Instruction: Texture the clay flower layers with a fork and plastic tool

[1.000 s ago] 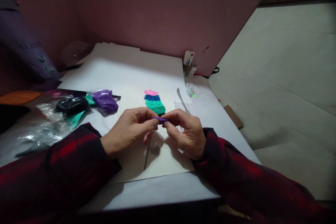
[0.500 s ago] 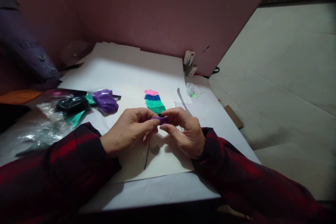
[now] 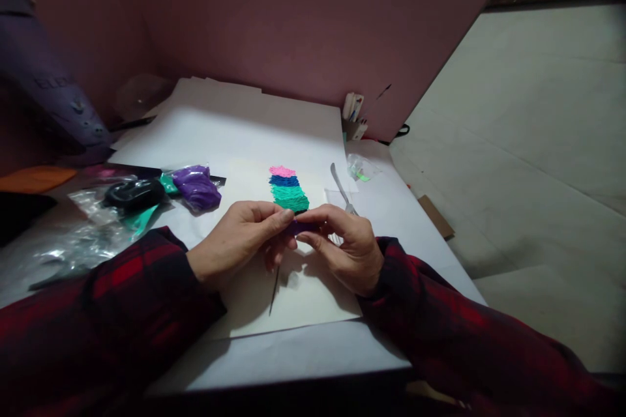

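My left hand (image 3: 244,234) and my right hand (image 3: 347,244) meet over a cream sheet (image 3: 317,306), each with thumb and forefinger closed on a small piece of purple modelling clay (image 3: 304,227). Fingers hide much of that piece. Just beyond them lies a textured clay strip (image 3: 289,194) banded in pink, blue and green, its near end partly covered by my fingertips. A thin dark line (image 3: 274,293) runs down the sheet below my left fingers; whether it is drawn or a stick I cannot tell. Right of the strip rests a grey knife-like tool (image 3: 340,182).
Plastic bags with purple clay (image 3: 195,187) and black clay (image 3: 134,194) lie at the left. Large white sheets (image 3: 235,111) cover the back of the table against the wall. A small clear bag (image 3: 360,168) and white holders (image 3: 353,107) stand at the right rear.
My fingers have shifted slightly on the purple clay, the left thumb moving up and the right thumb drawing a little away from it. Less of the purple shows. Everything else stays put.
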A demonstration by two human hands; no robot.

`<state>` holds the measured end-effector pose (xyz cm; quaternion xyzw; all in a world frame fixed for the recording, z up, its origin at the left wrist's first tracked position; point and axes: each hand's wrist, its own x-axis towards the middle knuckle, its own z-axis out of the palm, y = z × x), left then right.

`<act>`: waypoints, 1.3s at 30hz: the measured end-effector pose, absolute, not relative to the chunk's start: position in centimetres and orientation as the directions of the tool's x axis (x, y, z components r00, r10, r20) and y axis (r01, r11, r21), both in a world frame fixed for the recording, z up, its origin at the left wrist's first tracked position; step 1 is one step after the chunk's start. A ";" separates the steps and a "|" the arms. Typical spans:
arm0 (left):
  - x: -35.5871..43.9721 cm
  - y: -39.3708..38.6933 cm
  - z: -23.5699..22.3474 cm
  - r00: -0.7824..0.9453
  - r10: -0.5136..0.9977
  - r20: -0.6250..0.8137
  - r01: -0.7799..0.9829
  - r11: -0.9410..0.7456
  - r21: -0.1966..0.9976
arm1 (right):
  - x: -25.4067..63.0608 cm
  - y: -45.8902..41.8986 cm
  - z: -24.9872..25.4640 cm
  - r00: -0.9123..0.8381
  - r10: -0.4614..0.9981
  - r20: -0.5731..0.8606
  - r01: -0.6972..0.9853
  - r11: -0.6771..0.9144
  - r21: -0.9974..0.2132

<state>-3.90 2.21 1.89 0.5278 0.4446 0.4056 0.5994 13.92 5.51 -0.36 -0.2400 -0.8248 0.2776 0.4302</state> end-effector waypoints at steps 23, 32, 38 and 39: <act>-4.1 2.4 1.3 0.308 0.948 -0.074 -0.098 0.109 0.989 | 13.9 5.4 -0.2 -0.459 0.662 0.593 0.208 0.729 -0.652; -3.7 2.0 1.6 0.259 0.965 0.029 0.081 -0.052 0.995 | 14.0 5.4 -0.2 -0.459 0.695 0.554 0.163 0.679 -0.716; -3.8 1.9 1.8 0.247 0.969 0.010 0.041 -0.020 0.999 | 13.9 5.5 -0.4 -0.476 0.672 0.567 0.149 0.697 -0.701; -3.8 2.0 1.7 0.250 0.968 0.008 0.041 -0.019 0.999 | 13.8 5.4 -0.5 -0.478 0.670 0.568 0.151 0.700 -0.698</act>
